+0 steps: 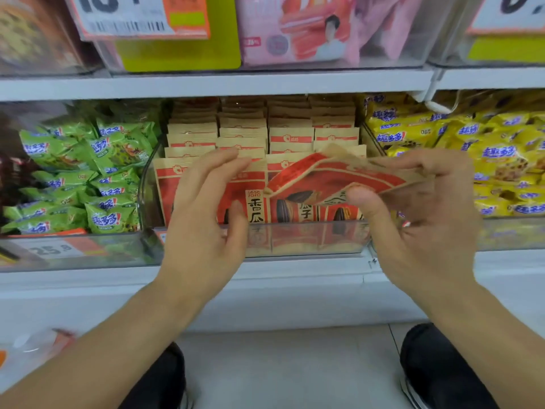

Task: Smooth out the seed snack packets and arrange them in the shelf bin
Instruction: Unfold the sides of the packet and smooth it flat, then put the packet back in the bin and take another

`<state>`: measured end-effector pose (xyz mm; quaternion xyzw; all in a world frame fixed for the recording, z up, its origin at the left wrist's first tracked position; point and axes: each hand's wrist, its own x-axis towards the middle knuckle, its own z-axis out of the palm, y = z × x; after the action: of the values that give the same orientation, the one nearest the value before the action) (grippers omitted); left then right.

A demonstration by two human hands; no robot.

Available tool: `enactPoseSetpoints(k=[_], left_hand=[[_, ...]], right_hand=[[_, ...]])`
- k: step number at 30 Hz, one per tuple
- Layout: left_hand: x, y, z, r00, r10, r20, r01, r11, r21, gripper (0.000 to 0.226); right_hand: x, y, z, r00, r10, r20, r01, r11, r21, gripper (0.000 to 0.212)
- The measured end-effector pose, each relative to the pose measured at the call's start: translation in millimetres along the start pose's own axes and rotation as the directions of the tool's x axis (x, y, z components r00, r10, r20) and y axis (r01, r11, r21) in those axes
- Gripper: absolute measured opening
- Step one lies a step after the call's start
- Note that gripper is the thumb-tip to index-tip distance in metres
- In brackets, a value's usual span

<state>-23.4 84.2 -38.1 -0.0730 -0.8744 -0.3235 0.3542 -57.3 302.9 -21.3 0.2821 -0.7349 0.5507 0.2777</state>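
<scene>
In front of the bin (253, 237), the right hand (413, 208) pinches a bent packet (333, 175) mid-smoothing, the left hand (206, 208) hovering released; flattening and slotting in seem next.

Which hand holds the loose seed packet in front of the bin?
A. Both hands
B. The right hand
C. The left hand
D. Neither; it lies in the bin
B: the right hand pinches the crumpled packet between thumb and fingers, while the left hand is open beside it with relaxed fingers, not gripping it.
</scene>
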Motion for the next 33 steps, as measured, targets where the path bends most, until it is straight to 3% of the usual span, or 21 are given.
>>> enactPoseSetpoints(k=[4, 10, 19, 23, 26, 33], left_hand=[[5.6, -7.9, 8.0, 0.997, 0.023, 0.078, -0.028, 0.997, 0.070, 0.059], [3.7, -18.8, 16.7, 0.969, 0.008, 0.246, -0.050, 0.985, 0.163, 0.070], [2.7, -18.9, 23.8, 0.978, 0.011, 0.208, -0.047, 0.984, 0.172, 0.055], [2.4, -15.6, 25.6, 0.985, -0.008, 0.173, -0.016, 0.990, 0.137, 0.058], [2.7, -11.7, 24.9, 0.992, -0.034, 0.125, 0.023, 0.996, 0.086, 0.055], [6.3, -1.3, 21.9, 0.999, 0.033, 0.035, -0.035, 0.997, 0.073, 0.035]], right_hand=[[6.3, 11.4, 14.1, 0.982, 0.077, 0.172, -0.041, 0.978, -0.203, 0.035], [19.1, 22.5, 13.5, 0.982, -0.030, 0.186, 0.094, 0.933, -0.348, 0.039], [25.5, 22.4, 10.6, 0.965, -0.173, 0.199, 0.239, 0.892, -0.384, 0.032], [26.0, 28.0, 19.3, 0.945, -0.123, 0.304, 0.249, 0.873, -0.419, 0.040], [26.9, 36.9, 23.6, 0.954, -0.119, 0.277, 0.243, 0.845, -0.476, 0.046], [27.4, 44.2, 38.8, 0.948, -0.156, 0.279, 0.271, 0.855, -0.443, 0.031]])
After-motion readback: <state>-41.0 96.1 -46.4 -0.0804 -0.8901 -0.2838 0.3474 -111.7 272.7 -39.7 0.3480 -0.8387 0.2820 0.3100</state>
